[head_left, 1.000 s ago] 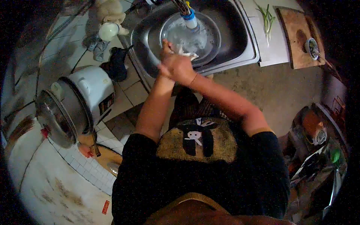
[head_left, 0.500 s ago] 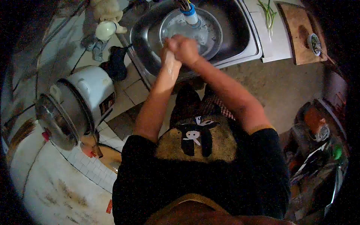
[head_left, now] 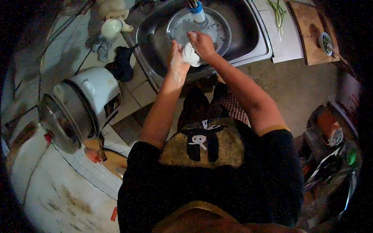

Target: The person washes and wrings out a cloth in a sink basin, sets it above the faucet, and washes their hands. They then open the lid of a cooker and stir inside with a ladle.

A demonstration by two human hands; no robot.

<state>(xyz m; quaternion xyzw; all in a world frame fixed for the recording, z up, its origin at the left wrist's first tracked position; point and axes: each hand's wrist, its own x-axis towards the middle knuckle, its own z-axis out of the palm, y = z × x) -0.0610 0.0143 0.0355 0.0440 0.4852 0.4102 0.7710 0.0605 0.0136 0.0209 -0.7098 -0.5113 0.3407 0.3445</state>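
Between my two hands is a bunched white cloth [head_left: 190, 55], held over the near rim of a round metal basin [head_left: 225, 37]. My left hand [head_left: 177, 57] grips it from the left, with wet, shiny skin at the wrist. On the other side my right hand [head_left: 203, 44] is closed on the cloth, its thumb uppermost. Water with dark specks lies in the basin. A blue-and-white container [head_left: 198, 15] stands at the basin's far side, with thin sticks or handles rising from it.
The basin sits in a steel sink [head_left: 248, 40]. Green onions [head_left: 279, 17] and a wooden board [head_left: 307, 33] with a small bowl [head_left: 325, 43] are to the right. A white rice cooker [head_left: 93, 87] and dark cloth [head_left: 122, 64] are at the left.
My hands were pressed together with the cloth hidden. Now they have moved apart slightly, and the white cloth shows between them.
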